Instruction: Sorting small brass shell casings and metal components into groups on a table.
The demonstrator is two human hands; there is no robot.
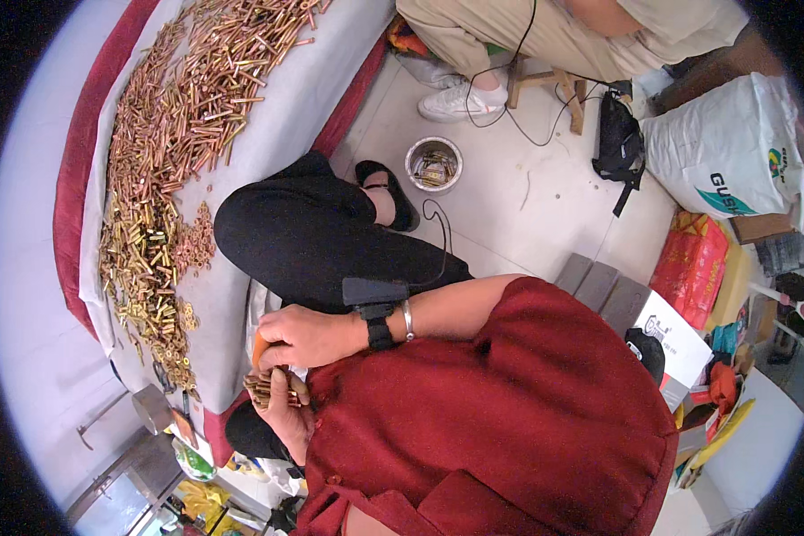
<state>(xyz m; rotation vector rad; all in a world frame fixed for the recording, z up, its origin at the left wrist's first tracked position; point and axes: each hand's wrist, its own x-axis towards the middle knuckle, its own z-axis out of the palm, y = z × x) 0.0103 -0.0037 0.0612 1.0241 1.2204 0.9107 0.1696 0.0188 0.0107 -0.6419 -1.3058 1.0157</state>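
Observation:
My left hand [288,406] is closed around a bunch of copper-coloured metal bolts [261,390], held low beside the table's edge. Just above it, my right hand [299,338] curls its fingers on a small orange object [260,347], mostly hidden, so I cannot make out its kind. A black strap and a silver bangle circle my right wrist. On the grey-covered table [228,290] to the left lies a long heap of copper-coloured bolts [196,112]. Short gold-coloured metal sleeves [138,259], copper-coloured washers [198,241] and gold nuts [177,353] lie nearer my hands.
A round metal pot [434,164] with some metal pieces inside stands on the floor beyond my leg. Another person's leg and white shoe [463,103] are at the top. A white sack [719,147], a black bag [618,143] and a red package [690,266] sit to the right.

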